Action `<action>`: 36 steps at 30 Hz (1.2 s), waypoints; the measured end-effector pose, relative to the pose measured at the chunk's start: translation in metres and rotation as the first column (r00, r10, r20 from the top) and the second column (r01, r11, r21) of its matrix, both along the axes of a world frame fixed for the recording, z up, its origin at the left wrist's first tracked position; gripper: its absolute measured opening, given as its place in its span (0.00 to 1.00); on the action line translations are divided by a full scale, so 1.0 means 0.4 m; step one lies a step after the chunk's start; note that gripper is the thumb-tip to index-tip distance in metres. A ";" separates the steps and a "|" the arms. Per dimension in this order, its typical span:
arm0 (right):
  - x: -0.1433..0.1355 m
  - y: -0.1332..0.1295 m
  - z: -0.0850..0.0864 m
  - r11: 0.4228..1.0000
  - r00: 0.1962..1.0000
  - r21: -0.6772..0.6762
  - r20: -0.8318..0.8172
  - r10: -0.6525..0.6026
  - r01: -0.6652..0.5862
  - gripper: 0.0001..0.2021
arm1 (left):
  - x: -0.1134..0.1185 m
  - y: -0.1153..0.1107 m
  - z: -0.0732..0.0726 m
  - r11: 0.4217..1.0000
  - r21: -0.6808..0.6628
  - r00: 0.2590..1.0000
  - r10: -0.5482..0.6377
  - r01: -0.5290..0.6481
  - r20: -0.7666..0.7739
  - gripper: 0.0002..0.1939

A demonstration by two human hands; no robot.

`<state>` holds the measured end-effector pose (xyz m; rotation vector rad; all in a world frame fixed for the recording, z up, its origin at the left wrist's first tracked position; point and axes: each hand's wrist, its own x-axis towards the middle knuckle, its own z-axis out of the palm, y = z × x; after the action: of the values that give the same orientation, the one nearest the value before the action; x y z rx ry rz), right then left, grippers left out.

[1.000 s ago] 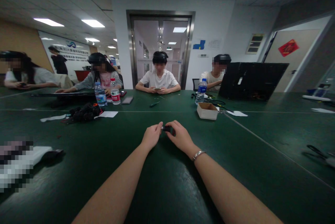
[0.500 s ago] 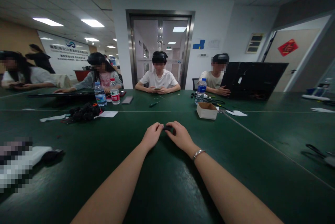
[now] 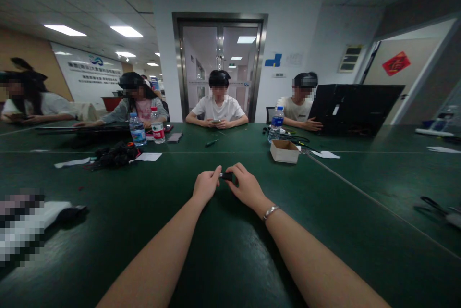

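Note:
Between my two hands is a small black cylinder-like piece (image 3: 226, 176) with a short silvery end on its left. My right hand (image 3: 249, 187) pinches the black part between thumb and fingers. My left hand (image 3: 206, 186) is closed at the silvery end, thumb up; its fingertips partly hide that end. The piece is held roughly level above the green table (image 3: 230, 240). It is too small in view to tell its exact kind.
Ahead right stands an open cardboard box (image 3: 284, 153) beside a water bottle (image 3: 275, 124) and cables. A screwdriver (image 3: 212, 143) lies farther off. A black tangled heap (image 3: 114, 155), paper and two bottles are on the left. Several people sit across the table.
My left hand has shifted slightly left, and a silvery end now shows on the black piece. At the right, a person's large black panel has moved a little right.

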<state>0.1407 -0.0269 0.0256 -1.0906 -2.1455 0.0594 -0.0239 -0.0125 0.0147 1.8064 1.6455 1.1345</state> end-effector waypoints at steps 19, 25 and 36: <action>0.000 0.000 0.000 0.999 1.000 -0.034 0.003 -0.005 0.005 0.10 | -0.001 -0.003 0.001 0.999 0.001 0.996 -0.048 0.048 0.079 0.29; 0.014 0.018 -0.012 0.995 0.998 -0.098 -0.058 -0.017 0.011 0.11 | 0.006 0.006 -0.005 0.989 0.030 0.985 -0.146 0.144 0.091 0.21; 0.020 0.036 -0.026 0.990 0.997 -0.138 -0.074 -0.016 0.006 0.11 | 0.005 0.014 -0.014 0.972 0.071 0.932 -0.234 0.223 0.278 0.13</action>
<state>0.1488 -0.0124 0.0153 -1.1603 -2.0934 0.2429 -0.0220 -0.0071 0.0091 1.7101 1.2226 1.2582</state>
